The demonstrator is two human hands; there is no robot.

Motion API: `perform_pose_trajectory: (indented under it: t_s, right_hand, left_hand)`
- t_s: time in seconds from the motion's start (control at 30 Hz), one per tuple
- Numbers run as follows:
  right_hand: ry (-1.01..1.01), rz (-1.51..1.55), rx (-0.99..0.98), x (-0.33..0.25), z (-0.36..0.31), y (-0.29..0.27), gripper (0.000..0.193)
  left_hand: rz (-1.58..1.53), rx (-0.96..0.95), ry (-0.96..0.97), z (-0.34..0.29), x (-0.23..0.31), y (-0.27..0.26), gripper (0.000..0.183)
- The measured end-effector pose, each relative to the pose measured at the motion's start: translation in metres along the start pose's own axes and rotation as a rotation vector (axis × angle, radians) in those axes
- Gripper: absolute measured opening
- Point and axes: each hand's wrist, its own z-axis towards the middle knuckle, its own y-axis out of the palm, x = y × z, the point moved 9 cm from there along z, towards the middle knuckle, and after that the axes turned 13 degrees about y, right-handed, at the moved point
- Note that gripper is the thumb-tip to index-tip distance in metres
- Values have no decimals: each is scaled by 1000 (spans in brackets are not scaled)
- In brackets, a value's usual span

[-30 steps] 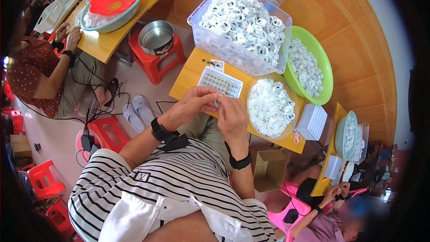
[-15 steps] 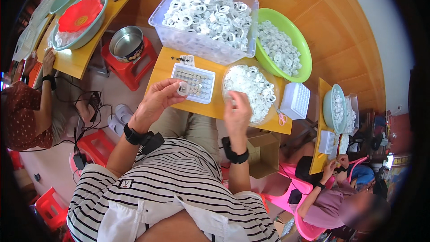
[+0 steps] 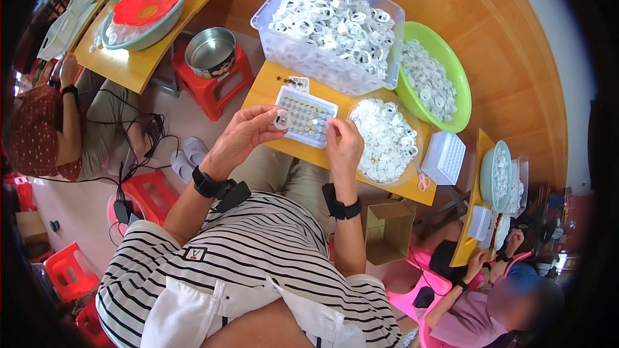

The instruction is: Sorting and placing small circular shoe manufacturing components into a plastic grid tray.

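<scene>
Between the thumb and fingers of my left hand (image 3: 242, 136) is a small white round plastic part (image 3: 282, 119) with a dark slot, held over the near left edge of a white tray. That tray (image 3: 332, 108) holds rows of small silvery discs. My right hand (image 3: 344, 148) is closed in a pinch at the tray's right edge; whatever its fingertips hold, if anything, is too small to make out. Right of this hand stands a clear round bowl (image 3: 418, 148) heaped with small white plastic pieces (image 3: 383, 135).
Behind the tray stands a large clear bin (image 3: 322, 67) of white rings, beside a green basin (image 3: 461, 100) of white parts. Small black pieces (image 3: 290, 81) lie behind the tray. At right are pink scissors (image 3: 423, 182) and a white box (image 3: 443, 158). Two co-workers sit at neighbouring tables.
My right hand has gone left from the bowl of white pieces to the tray's right edge. My left hand still holds the round part. The whole view has shifted slightly.
</scene>
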Motion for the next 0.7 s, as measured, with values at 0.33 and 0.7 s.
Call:
perform_pose_trajectory:
  t_s: [0.33, 0.7]
  right_hand:
    - [5, -188, 42, -2, 24, 28, 5]
    - [41, 113, 1, -13, 19, 15, 9]
  left_hand:
    - [21, 35, 3, -5, 4, 4, 26]
    - [-29, -2, -26, -3, -5, 9, 26]
